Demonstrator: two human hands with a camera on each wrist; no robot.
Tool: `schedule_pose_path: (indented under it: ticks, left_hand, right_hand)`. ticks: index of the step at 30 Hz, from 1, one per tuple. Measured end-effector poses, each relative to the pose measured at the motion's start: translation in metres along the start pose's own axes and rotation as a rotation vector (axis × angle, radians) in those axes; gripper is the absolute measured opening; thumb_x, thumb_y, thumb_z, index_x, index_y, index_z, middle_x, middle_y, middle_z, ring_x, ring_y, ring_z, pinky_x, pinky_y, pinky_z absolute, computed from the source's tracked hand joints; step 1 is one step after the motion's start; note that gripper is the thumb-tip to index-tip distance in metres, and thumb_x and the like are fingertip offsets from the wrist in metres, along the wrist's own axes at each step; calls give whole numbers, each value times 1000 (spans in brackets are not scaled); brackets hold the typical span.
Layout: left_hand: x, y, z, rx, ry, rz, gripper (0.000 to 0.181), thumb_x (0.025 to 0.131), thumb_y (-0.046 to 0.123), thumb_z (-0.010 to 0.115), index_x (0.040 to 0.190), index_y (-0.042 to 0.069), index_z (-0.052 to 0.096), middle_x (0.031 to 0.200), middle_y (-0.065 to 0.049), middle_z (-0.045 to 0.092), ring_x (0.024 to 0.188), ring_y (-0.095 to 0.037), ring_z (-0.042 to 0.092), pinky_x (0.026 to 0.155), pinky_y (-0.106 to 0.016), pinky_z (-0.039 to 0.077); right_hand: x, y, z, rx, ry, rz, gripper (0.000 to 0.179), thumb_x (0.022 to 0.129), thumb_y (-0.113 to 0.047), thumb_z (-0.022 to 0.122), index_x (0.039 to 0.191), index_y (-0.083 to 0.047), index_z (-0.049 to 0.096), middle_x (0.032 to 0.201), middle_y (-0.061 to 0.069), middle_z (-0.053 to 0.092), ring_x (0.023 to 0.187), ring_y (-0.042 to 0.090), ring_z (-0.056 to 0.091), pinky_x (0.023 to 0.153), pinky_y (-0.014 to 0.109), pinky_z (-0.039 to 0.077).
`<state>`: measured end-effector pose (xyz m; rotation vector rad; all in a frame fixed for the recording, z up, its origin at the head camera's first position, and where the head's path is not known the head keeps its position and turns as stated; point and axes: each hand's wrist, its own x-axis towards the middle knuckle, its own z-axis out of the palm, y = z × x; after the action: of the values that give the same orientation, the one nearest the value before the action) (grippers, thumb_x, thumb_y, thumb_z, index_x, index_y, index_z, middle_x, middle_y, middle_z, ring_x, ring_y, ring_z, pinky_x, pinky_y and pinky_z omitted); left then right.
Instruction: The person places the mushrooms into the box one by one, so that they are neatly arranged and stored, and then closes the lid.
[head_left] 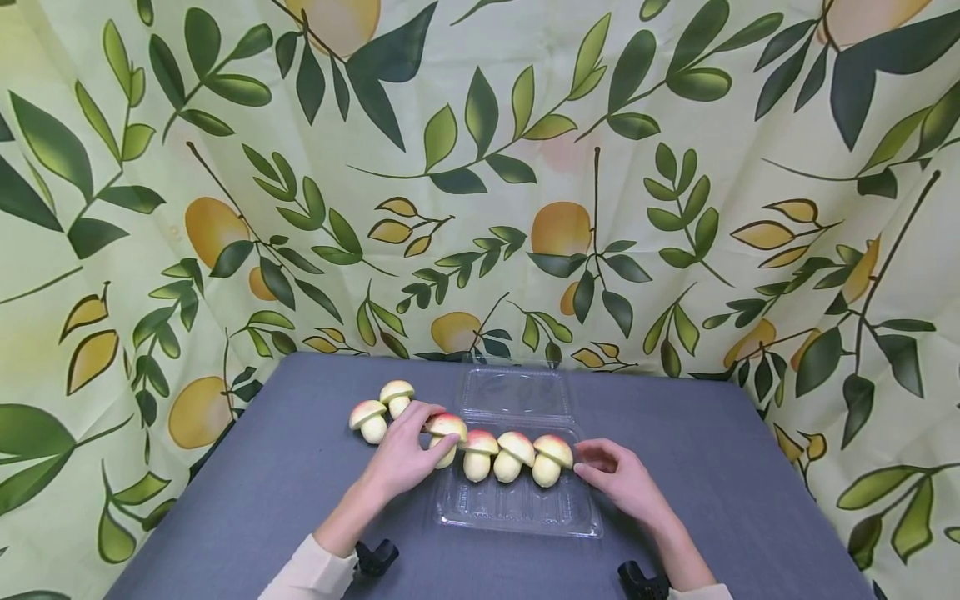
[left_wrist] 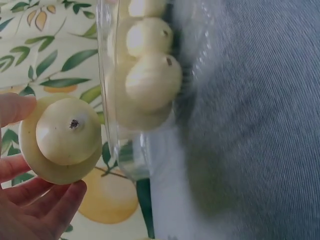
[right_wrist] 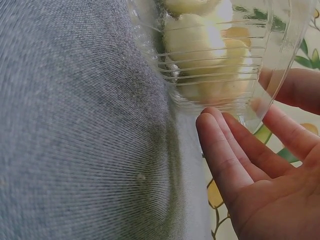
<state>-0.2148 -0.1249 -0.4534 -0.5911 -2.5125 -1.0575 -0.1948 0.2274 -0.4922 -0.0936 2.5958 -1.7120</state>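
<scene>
In the head view my left hand (head_left: 405, 454) holds a mushroom-shaped piece (head_left: 447, 427), its pale round cap with a red blush, at the left edge of a clear plastic clamshell box (head_left: 517, 510). The left wrist view shows thumb and fingertips round the cap of this mushroom (left_wrist: 69, 131), its stem end facing the camera. Three like mushrooms (head_left: 513, 457) sit side by side in the box. At the box's right end is my right hand (head_left: 618, 479), relaxed and holding nothing; its fingertips (right_wrist: 210, 122) lie against the ribbed plastic wall (right_wrist: 215, 75).
Two more mushrooms (head_left: 369, 422) stand on the dark grey cloth-covered table (head_left: 300, 467), left of the box. Its clear lid (head_left: 516, 392) lies folded back behind the base. A curtain with fruit and leaf print (head_left: 480, 208) hangs along the table's back and sides.
</scene>
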Motion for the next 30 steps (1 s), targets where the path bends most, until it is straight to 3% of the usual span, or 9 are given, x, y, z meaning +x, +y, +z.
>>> schedule_pose_path:
  ticks: [9,14,30]
  left_hand:
    - [1,16,9,-40,-18,57,36,86,26,81,116,11,68,109,3,63,92,-12,61,82,-36,55]
    - [-1,24,14,-23,-41,84,39,86,28,81,119,10,68,113,2,63,100,-12,62,87,-36,54]
    - [-1,53,31,-58,-108,113,40,88,31,79,121,12,67,117,1,63,107,-13,62,92,-37,54]
  right_hand:
    - [0,0,0,6,-2,2,36,90,-11,78,122,0,67,116,14,69,100,23,69,80,26,55]
    - [0,0,0,8,-3,-4,36,89,-12,78,122,0,67,116,14,69,99,23,69,79,26,55]
    - [-1,1,1,16,-3,14,38,90,-13,78,124,-1,66,118,13,69,102,24,69,80,28,55]
